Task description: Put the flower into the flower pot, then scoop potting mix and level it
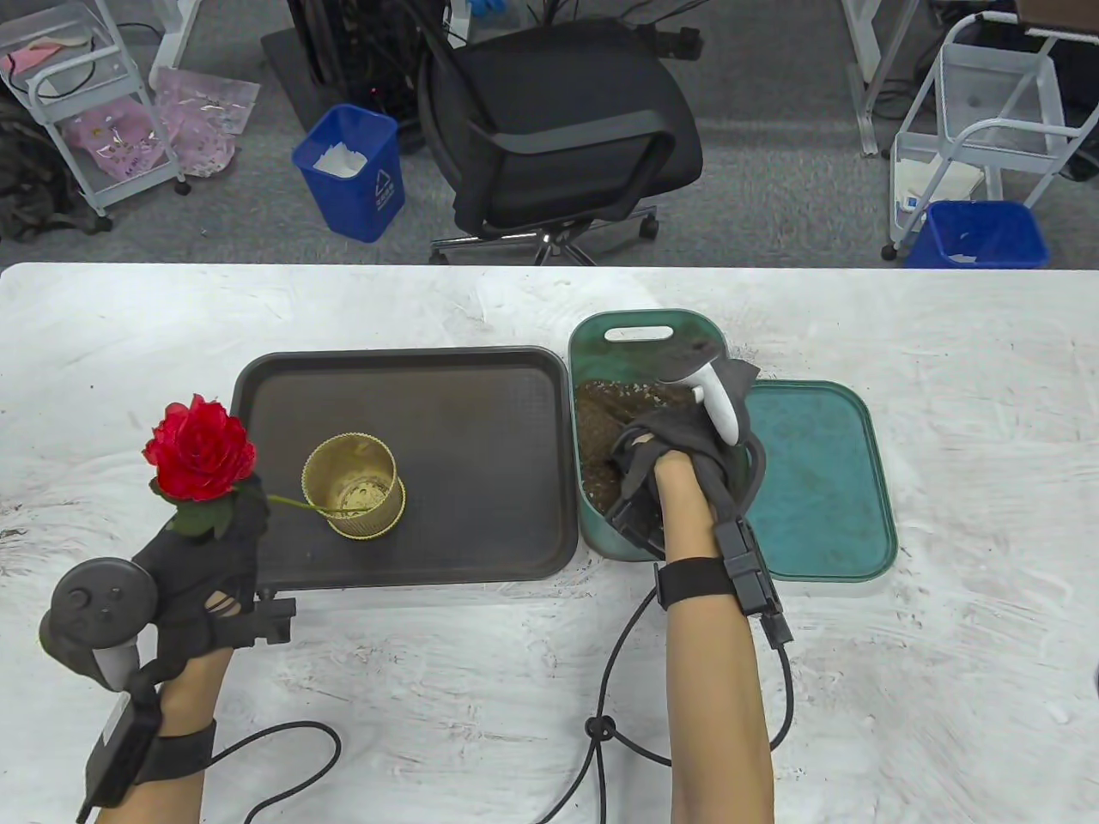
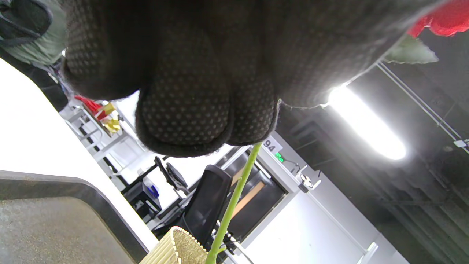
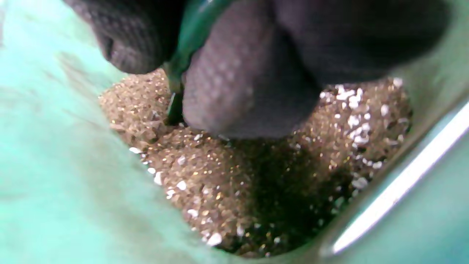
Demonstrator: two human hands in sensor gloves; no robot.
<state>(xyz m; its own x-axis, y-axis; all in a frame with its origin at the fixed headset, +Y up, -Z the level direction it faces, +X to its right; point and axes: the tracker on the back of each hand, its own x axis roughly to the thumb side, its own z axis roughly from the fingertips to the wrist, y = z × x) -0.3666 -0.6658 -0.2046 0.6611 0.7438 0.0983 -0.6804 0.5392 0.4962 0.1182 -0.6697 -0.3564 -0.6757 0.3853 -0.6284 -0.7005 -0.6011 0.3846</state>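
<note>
Left hand [image 1: 202, 549]: grips the flower [image 1: 200, 449], stem in the pot [image 1: 353, 486]; keep it upright.
Right hand [image 1: 678, 446]: grips a scoop [image 3: 183, 55] in the mix [image 3: 256, 176]; lift it level.

- The right hand [image 1: 687, 446] covers the near part of the potting mix [image 1: 614, 421] in the table view; the fingertips are hidden.
- In the right wrist view, a dark green object [image 3: 183, 47] between the fingers [image 3: 249, 91] is blurred; its identity cannot be determined.
- The flower [image 2: 439, 18] is cut off by the left wrist view's edge.
- The stem [image 1: 296, 505] end inside the flower pot [image 1: 354, 485] is too small to resolve.
</note>
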